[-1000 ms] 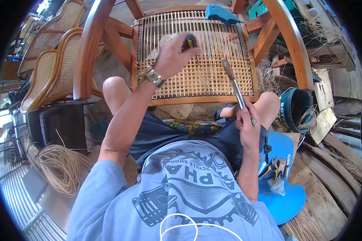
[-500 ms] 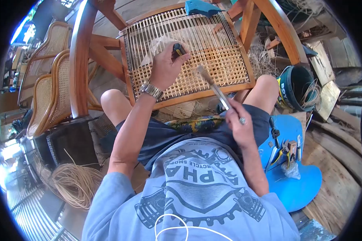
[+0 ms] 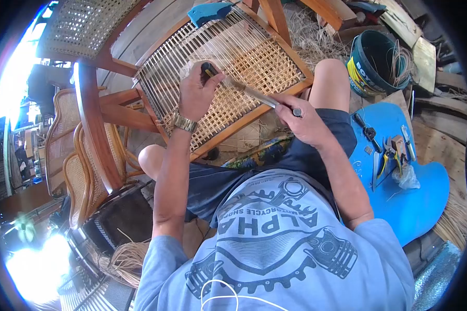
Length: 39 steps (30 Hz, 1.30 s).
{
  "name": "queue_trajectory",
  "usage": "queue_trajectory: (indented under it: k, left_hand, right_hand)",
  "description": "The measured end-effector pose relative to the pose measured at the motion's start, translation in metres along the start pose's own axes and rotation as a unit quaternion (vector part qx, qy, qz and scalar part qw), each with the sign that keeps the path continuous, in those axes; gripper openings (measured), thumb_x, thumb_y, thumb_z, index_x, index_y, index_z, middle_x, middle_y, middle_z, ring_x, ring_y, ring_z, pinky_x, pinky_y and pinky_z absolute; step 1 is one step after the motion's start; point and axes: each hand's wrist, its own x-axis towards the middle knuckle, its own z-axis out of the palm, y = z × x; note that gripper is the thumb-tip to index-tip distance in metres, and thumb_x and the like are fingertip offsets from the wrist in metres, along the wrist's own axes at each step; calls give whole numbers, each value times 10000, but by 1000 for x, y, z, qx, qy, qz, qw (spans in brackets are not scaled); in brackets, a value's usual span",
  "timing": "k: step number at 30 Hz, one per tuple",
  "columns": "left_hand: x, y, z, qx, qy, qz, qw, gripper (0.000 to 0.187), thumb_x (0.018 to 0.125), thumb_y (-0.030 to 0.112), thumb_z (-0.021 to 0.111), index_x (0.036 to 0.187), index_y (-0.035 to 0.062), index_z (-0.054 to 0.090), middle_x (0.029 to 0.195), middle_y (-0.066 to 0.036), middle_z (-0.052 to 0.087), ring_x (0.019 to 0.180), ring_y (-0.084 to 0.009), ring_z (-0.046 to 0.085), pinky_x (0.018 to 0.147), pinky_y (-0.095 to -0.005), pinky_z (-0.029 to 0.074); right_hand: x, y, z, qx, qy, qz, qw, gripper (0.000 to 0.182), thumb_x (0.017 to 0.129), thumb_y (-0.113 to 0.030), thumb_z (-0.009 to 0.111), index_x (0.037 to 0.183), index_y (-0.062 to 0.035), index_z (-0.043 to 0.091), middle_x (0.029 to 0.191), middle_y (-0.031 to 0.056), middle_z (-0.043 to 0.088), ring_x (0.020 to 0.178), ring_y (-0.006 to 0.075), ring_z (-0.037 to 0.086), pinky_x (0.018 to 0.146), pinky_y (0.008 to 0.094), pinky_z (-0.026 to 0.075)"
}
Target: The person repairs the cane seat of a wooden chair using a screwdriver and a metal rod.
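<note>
A wooden chair frame [image 3: 225, 139] holds a cane seat panel [image 3: 254, 70], densely woven at its near side, with mostly parallel strands at its far side. Over the panel, my left hand [image 3: 196, 96] is closed around a dark tool handle [image 3: 208, 71] with yellow marks; its lower end cannot be made out. My right hand [image 3: 303, 122] grips a long metal tool [image 3: 259, 96] near its round end. The far end of that tool reaches close to the fingers of my left hand. A blue piece [image 3: 208, 13] lies on the far edge of the seat.
At the right, a blue board [image 3: 425, 194] bears pliers [image 3: 386, 158] and other small tools. Beyond it stands a dark green bucket [image 3: 371, 65] with cane strands. Cane-backed chairs [image 3: 62, 124] are at the left, above a cane coil [image 3: 127, 259].
The view has turned, so the seat appears tilted and further left. My right hand has raised the metal tool towards my left hand, which still holds the dark handle.
</note>
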Motion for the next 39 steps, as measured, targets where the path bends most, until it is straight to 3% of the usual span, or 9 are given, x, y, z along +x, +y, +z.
queue_trajectory:
  k: [2, 11, 14, 17, 23, 29, 32, 34, 39]
  left_hand:
    - [-1, 18, -9, -88, -2, -45, 995, 225, 942, 116, 766, 1125, 38, 661, 984, -25, 748, 907, -91, 693, 821, -270, 566]
    - [0, 26, -7, 7, -83, -55, 995, 199, 941, 71, 756, 1104, 28, 651, 1006, -23, 732, 908, -87, 679, 825, -266, 569]
    - [-4, 21, -13, -131, 15, -14, 991, 204, 920, 76, 773, 1082, 35, 655, 909, -25, 745, 813, -81, 692, 741, -261, 564]
    - [-7, 22, -19, -204, 35, -28, 978, 210, 917, 63, 775, 1087, 26, 658, 959, -28, 748, 849, -82, 691, 765, -260, 570]
    - [-12, 12, 0, -80, -17, -17, 997, 247, 918, 161, 798, 1085, 47, 658, 844, -20, 726, 783, -68, 666, 682, -268, 528]
    - [-17, 20, -8, -128, -6, -17, 992, 213, 940, 125, 774, 1088, 33, 652, 869, -9, 719, 779, -58, 640, 718, -250, 539]
    - [-24, 25, -17, -258, 39, -28, 965, 199, 941, 86, 764, 1090, 30, 645, 916, -8, 722, 824, -58, 652, 760, -241, 546]
    - [-28, 23, -16, -229, 28, -33, 972, 201, 938, 74, 763, 1091, 29, 642, 928, -12, 722, 836, -62, 657, 778, -243, 550]
    - [-30, 11, 1, -170, -28, -32, 985, 201, 945, 104, 766, 1091, 39, 643, 926, -13, 720, 805, -70, 639, 733, -243, 528]
  right_hand:
    - [-5, 2, -6, 31, 21, 13, 999, 355, 1057, -161, 578, 1344, 46, 614, 822, -37, 556, 707, 37, 480, 614, 223, 399]
    - [-12, -2, -5, 36, 72, 0, 997, 352, 1062, -160, 570, 1356, 29, 615, 823, -51, 554, 713, 25, 475, 609, 208, 388]
    - [-17, -5, -19, -20, -18, 20, 999, 348, 1063, -157, 565, 1358, 20, 616, 822, -45, 559, 712, 31, 476, 618, 211, 393]
    - [-25, -11, -22, 53, 77, 59, 994, 348, 1062, -155, 563, 1356, 25, 614, 812, -40, 554, 712, 37, 476, 622, 212, 395]
    - [-28, -19, -16, 103, 102, 38, 989, 353, 1061, -157, 564, 1355, 34, 610, 811, -40, 541, 720, 36, 478, 619, 208, 390]
    - [-33, -15, -13, -23, -33, 21, 999, 382, 1073, -160, 540, 1413, 10, 577, 775, -34, 512, 617, 19, 386, 520, 181, 279]
    - [-44, -10, -19, 80, 42, 60, 994, 382, 1070, -168, 543, 1411, -2, 589, 772, -39, 501, 619, 24, 385, 518, 186, 277]
    - [-47, -13, -24, 92, 80, 94, 988, 374, 1063, -153, 545, 1383, 37, 587, 787, -41, 523, 671, 39, 456, 574, 212, 361]
    - [-50, -9, -4, 73, 86, 67, 991, 378, 1066, -149, 533, 1402, 18, 581, 781, -38, 513, 641, 36, 424, 546, 209, 328]
